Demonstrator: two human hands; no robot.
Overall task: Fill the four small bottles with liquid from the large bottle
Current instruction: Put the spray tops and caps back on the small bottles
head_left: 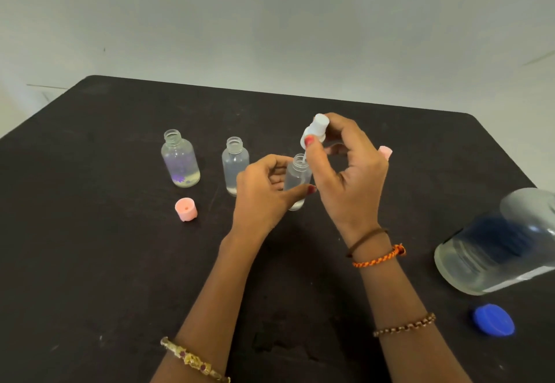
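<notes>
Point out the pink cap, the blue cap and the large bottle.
pink cap (186,209), head view, on its top face.
blue cap (493,320), head view, on its top.
large bottle (492,250), head view, on its clear side wall.

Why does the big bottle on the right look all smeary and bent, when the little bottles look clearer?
In the head view, the large bottle sits at the frame's edge, where the wide-angle lens stretches and softens it; glare streaks its side. The small bottles stand nearer the middle, so look sharper. Lighting is soft, with faint shadows on the dark table.
</notes>
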